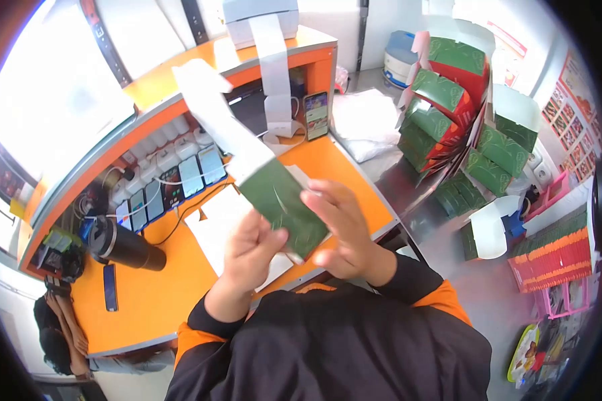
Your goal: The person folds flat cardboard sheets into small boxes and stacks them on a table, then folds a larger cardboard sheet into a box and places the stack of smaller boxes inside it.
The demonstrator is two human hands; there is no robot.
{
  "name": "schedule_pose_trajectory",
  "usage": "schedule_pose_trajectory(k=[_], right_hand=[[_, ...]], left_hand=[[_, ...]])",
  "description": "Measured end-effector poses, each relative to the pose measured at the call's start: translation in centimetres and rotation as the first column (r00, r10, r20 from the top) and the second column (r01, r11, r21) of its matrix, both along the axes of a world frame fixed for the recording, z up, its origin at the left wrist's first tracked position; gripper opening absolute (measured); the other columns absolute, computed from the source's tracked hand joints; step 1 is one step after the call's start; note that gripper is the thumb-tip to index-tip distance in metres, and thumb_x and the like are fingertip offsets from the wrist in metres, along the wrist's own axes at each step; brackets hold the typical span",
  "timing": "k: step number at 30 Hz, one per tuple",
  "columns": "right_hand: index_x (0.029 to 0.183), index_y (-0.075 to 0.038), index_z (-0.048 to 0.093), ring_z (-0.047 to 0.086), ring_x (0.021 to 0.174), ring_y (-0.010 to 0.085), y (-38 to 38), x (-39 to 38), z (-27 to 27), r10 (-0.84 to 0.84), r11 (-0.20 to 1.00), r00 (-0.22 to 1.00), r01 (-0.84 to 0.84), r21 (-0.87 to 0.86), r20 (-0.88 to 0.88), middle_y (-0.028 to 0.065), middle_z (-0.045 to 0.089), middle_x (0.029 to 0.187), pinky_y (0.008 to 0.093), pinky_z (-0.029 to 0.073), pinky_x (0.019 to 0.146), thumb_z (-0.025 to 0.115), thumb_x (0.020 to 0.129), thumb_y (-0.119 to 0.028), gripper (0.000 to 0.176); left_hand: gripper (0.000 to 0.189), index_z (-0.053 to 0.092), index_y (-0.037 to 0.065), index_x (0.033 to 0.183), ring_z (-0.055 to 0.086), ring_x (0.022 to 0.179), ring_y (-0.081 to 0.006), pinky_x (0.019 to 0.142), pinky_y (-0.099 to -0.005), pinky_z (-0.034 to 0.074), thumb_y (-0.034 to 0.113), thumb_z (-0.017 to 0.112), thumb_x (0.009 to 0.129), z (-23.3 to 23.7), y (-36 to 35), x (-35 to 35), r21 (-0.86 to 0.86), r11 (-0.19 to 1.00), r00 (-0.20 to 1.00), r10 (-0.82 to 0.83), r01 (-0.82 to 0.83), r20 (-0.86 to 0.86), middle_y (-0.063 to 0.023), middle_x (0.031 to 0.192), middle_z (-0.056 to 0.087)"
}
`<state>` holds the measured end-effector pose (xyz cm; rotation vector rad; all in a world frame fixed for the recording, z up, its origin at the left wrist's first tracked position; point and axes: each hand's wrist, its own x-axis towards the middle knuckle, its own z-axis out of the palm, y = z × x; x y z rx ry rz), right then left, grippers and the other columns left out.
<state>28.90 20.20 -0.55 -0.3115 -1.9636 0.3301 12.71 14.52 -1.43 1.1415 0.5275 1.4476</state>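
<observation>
carton [282, 204] green | left hand [247, 252] fingers grip it | right hand [344, 234] fingers grip it

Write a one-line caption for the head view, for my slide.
Left hand and right hand hold a flat green-and-white carton blank above an orange desk; green-and-red boxes piled nearby.

— Hands and cartons?
— Two hands, left hand [247, 257] and right hand [344, 230]; one flat green carton [284, 207].
— On the worktop [147, 301]?
— One black flask [124, 246], one phone lying flat [110, 287], one phone propped upright [316, 115], and a row of phones [174, 187], roughly six.
— The folded green boxes [461, 113]?
— Over ten; the stack hides the exact number.
</observation>
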Motion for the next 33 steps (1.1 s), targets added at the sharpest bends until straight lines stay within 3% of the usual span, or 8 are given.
schedule_pose_trajectory(k=[2, 5, 10, 12, 18, 21, 28, 33], right_hand=[[0.116, -0.002, 0.055, 0.056, 0.093, 0.0325, 0.5, 2.2, 1.5, 0.186, 0.982, 0.981, -0.184, 0.038, -0.056, 0.0201, 0.053, 0.112, 0.0361, 0.044, 0.081, 0.049, 0.088, -0.031, 0.041], [0.114, -0.004, 0.055, 0.061, 0.083, 0.0266, 0.0, 3.6, 6.0, 0.039, 0.998, 0.916, -0.057, 0.034, 0.398, 0.013, 0.06, 0.101, 0.0323, 0.05, 0.068, 0.056, 0.084, -0.029, 0.039], [0.101, -0.008, 0.058, 0.059, 0.075, 0.0241, -0.5, 4.4, 6.6, -0.044, 0.999, 0.851, 0.053, -0.001, 0.524, 0.0074, 0.059, 0.087, 0.0331, 0.048, 0.06, 0.064, 0.076, -0.02, 0.029], [0.096, -0.009, 0.058, 0.058, 0.075, 0.0225, -0.7, 3.8, 5.9, 0.141, 0.979, 0.846, -0.197, 0.054, 0.515, 0.0044, 0.055, 0.083, 0.0334, 0.048, 0.06, 0.065, 0.074, -0.017, 0.025], [0.093, -0.009, 0.059, 0.058, 0.077, 0.0198, -0.5, 4.2, 6.1, 0.406, 0.901, 0.656, -0.406, -0.156, 0.637, 0.0018, 0.054, 0.085, 0.0318, 0.048, 0.06, 0.064, 0.075, -0.015, 0.02], [0.094, -0.009, 0.06, 0.058, 0.077, 0.019, -0.3, 4.6, 6.5, 0.356, 0.933, 0.878, -0.351, -0.075, 0.319, 0.0016, 0.054, 0.086, 0.0317, 0.048, 0.06, 0.065, 0.075, -0.016, 0.02], [0.094, -0.01, 0.061, 0.059, 0.077, 0.0198, -0.6, 4.9, 5.6, 0.246, 0.959, 0.88, -0.281, 0.028, 0.406, 0.0034, 0.056, 0.088, 0.0317, 0.048, 0.061, 0.065, 0.075, -0.017, 0.02], [0.095, -0.007, 0.061, 0.059, 0.078, 0.0239, -0.8, 5.2, 5.3, 0.534, 0.833, 0.64, -0.509, -0.217, 0.553, 0.0052, 0.056, 0.088, 0.034, 0.048, 0.067, 0.064, 0.076, -0.018, 0.022]], left_hand=[[0.047, 0.036, -0.003, 0.127, 0.059, 0.097, -0.0175, 0.075, -0.0267, 0.049, -0.011, 0.043, 0.082, 0.4, -1.1, -2.3, -0.087, 0.976, 0.954, -0.216, 0.201, -0.208, -0.0122, 0.109, 0.058], [0.048, 0.039, -0.006, 0.124, 0.06, 0.094, -0.0164, 0.076, -0.0247, 0.047, -0.015, 0.043, 0.077, 1.7, -1.6, -3.4, -0.308, 0.65, 0.661, -0.746, 0.695, -0.082, -0.0134, 0.103, 0.061], [0.05, 0.041, -0.007, 0.122, 0.057, 0.1, -0.0182, 0.082, -0.0267, 0.045, -0.017, 0.046, 0.073, -0.8, -0.4, -1.4, -0.284, 0.536, 0.595, -0.779, 0.795, 0.199, -0.0148, 0.11, 0.058], [0.051, 0.041, -0.006, 0.122, 0.056, 0.102, -0.0182, 0.084, -0.0272, 0.045, -0.016, 0.048, 0.072, -2.7, 0.4, -0.9, -0.192, 0.384, 0.426, -0.855, 0.903, 0.295, -0.0143, 0.111, 0.057], [0.05, 0.045, -0.006, 0.119, 0.051, 0.108, -0.0192, 0.091, -0.03, 0.04, -0.006, 0.059, 0.071, -2.2, 0.8, -0.1, -0.325, 0.461, 0.513, -0.853, 0.826, 0.096, -0.0116, 0.114, 0.055], [0.051, 0.045, -0.006, 0.119, 0.051, 0.108, -0.0195, 0.091, -0.0302, 0.039, -0.004, 0.061, 0.07, -2.0, 0.3, 0.5, -0.283, 0.462, 0.529, -0.814, 0.84, 0.241, -0.0114, 0.113, 0.055], [0.05, 0.047, -0.006, 0.116, 0.053, 0.105, -0.0199, 0.089, -0.0299, 0.04, -0.004, 0.065, 0.07, -2.8, 0.2, 0.8, -0.265, 0.48, 0.54, -0.804, 0.836, 0.248, -0.0113, 0.109, 0.057], [0.051, 0.046, -0.007, 0.117, 0.055, 0.1, -0.0192, 0.089, -0.0301, 0.041, -0.001, 0.066, 0.071, -3.2, 0.4, 1.2, -0.22, 0.492, 0.518, -0.852, 0.842, 0.079, -0.011, 0.105, 0.058]])
